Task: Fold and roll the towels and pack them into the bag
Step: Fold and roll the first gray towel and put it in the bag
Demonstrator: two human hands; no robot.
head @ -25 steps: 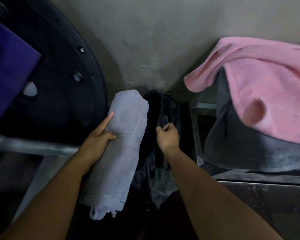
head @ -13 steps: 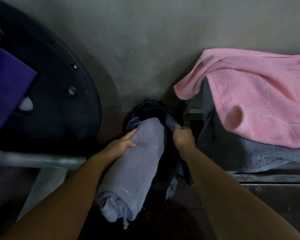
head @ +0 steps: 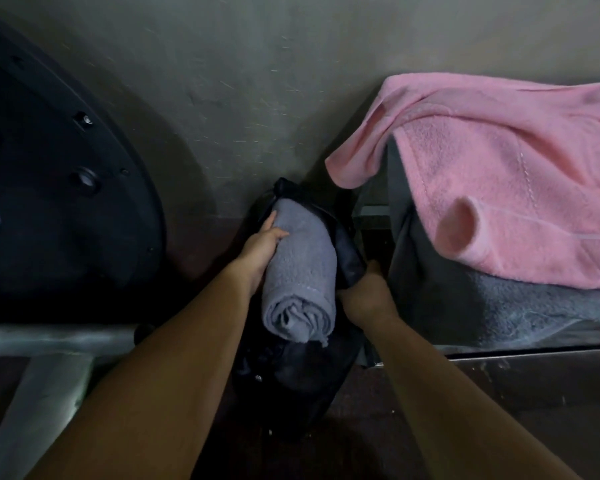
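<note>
Rolled towel clasped by left hand, far end hidden in dark bag, right hand gripping its rim

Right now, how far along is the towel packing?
Done: the blue-grey towel is rolled. In hand: the left hand holds it with its far end in the mouth of the black bag, while the right hand grips the bag's edge. Left: the pink towel and the dark grey towel under it lie unrolled on the right.
</note>
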